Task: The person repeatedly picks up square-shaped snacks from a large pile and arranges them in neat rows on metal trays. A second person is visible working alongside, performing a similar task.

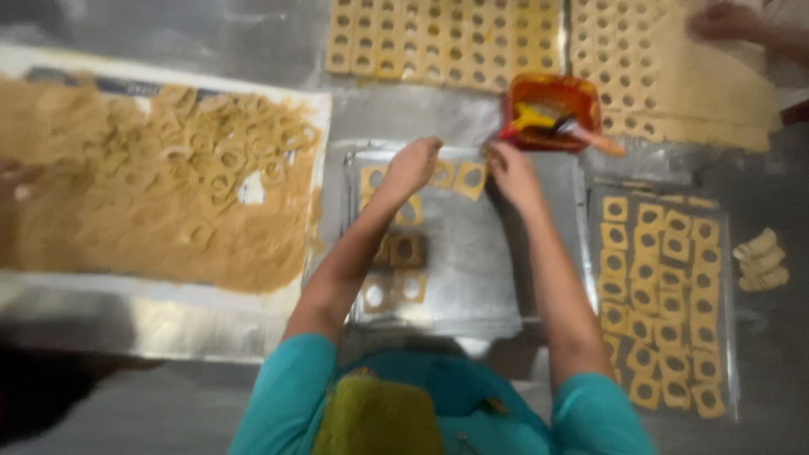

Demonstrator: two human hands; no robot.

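Centrally, both hands reach to the far edge of the metal tray [539,253], where square dough pieces [468,179] with holes lie. Left hand [413,165] rests on them, right hand [510,168] touches nearby; the blur hides whether either grips. Upper right stands an orange bowl [552,109].

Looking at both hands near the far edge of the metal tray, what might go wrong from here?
1. The left hand and right hand work close together over the thin dough squares; these hollow pieces may tear or bend if pressed.
2. The red bowl with a brush sits just beyond the right hand, so a quick move might knock it.
3. The forearms cross above squares lower on the tray and may brush them.
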